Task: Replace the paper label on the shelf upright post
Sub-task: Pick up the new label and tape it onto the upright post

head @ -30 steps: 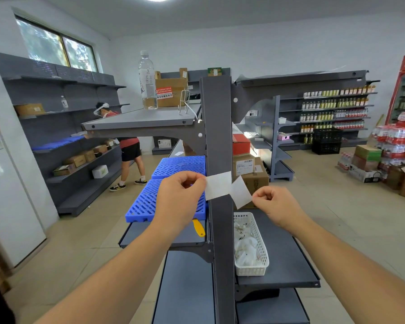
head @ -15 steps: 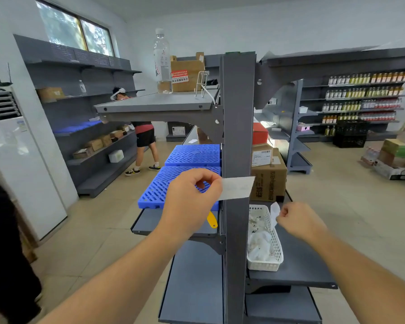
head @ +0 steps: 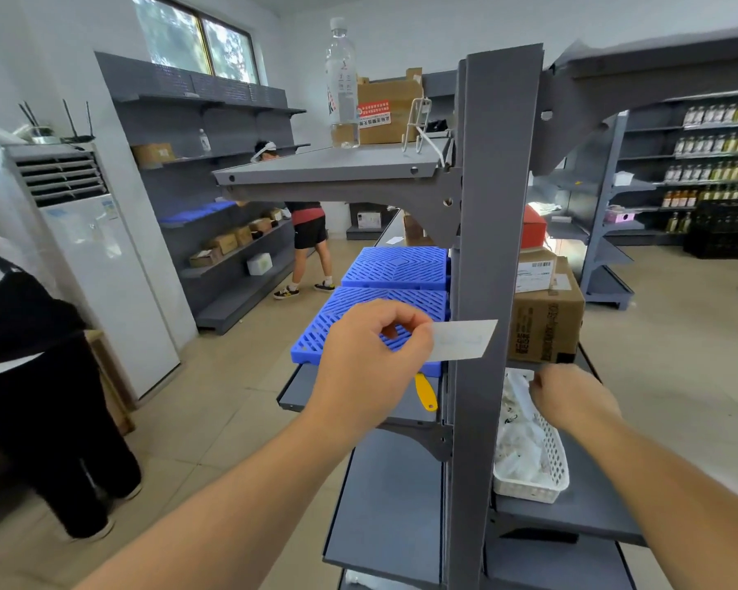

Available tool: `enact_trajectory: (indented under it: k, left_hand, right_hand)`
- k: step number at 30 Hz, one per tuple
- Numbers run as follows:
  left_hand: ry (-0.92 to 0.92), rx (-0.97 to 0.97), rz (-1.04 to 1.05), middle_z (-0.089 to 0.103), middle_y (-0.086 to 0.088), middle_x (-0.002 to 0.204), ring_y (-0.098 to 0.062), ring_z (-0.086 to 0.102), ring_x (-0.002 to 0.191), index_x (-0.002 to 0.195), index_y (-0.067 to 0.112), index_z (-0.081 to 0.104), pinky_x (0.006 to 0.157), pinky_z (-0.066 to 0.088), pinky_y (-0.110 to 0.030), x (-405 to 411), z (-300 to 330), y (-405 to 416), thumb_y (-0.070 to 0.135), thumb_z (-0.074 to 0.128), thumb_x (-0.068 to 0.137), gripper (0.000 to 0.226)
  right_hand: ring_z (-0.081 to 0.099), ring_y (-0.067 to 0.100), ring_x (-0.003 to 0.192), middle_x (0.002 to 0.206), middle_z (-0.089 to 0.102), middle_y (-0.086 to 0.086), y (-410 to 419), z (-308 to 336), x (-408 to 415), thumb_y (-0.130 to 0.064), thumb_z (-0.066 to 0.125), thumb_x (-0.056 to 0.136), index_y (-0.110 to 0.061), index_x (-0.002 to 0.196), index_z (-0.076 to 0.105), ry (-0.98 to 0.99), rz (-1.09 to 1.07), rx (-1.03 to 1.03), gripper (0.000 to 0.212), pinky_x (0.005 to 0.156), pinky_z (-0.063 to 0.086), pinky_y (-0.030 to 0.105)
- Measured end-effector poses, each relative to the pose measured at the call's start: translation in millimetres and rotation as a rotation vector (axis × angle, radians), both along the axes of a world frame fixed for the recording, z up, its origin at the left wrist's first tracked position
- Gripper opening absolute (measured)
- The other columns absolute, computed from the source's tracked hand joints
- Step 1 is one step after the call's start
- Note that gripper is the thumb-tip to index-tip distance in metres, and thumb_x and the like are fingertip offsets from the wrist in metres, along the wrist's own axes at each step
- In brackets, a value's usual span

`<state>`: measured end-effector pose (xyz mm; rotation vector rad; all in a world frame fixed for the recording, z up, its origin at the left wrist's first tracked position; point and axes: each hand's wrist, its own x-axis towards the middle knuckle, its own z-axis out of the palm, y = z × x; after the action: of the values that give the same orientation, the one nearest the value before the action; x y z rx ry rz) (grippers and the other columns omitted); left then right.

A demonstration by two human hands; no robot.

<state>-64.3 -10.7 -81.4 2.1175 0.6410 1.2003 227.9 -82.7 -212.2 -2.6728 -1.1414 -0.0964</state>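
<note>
**Label held ready at the post**

The grey post (head: 493,291) stands centre. The left hand (head: 371,368) pinches the paper label (head: 463,340) across its face. The right hand (head: 571,400), fingers curled over the white basket (head: 546,470), should return to smooth the label flat and level.

R hand (head: 574,400) dropped w/ the peeled strip to the basket (head: 546,483); label (head: 463,340) now over the post (head: 484,257).

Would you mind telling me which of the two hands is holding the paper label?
The left hand: it pinches the white paper label in front of the upright post, while the right hand is lower, over the white basket.
</note>
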Motion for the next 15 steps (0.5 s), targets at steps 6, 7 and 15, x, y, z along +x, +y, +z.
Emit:
enact_trajectory:
  k: [6, 7, 15]
  left_hand:
    - [0.018, 0.001, 0.012, 0.068, 0.025, 0.094, -0.005, 0.062, 0.091, 0.084, 0.034, 0.074, 0.069, 0.055, -0.024, 0.4, 0.5, 2.1, 0.023, 0.069, 0.09, 0.014]
    - [0.021, -0.002, 0.015, 0.067, 0.026, 0.094, -0.005, 0.062, 0.091, 0.084, 0.034, 0.073, 0.069, 0.055, -0.024, 1.1, 0.3, 2.6, 0.023, 0.069, 0.09, 0.014]
    - [-0.007, -0.022, 0.02, 0.068, 0.025, 0.092, 0.001, 0.062, 0.091, 0.084, 0.031, 0.074, 0.065, 0.053, -0.023, 9.8, 0.6, 1.7, 0.024, 0.068, 0.091, 0.012]
  right_hand:
    - [0.063, 0.028, 0.073, 0.08, 0.065, 0.004, 5.2, 1.2, 2.7, -0.022, 0.056, 0.091, -0.017, 0.079, 0.062, 0.045, -0.012, 0.062, 0.015, 0.06, 0.056, 0.035]
    - [0.063, 0.029, 0.075, 0.083, 0.067, 0.005, 5.0, 1.6, 3.1, -0.023, 0.056, 0.092, -0.017, 0.083, 0.064, 0.051, -0.01, 0.076, 0.013, 0.062, 0.057, 0.036]
    - [0.057, 0.02, 0.063, 0.068, 0.06, -0.001, -5.6, 17.8, -6.8, -0.021, 0.051, 0.095, -0.016, 0.077, 0.062, 0.172, -0.018, 0.293, 0.022, 0.057, 0.048, 0.033]
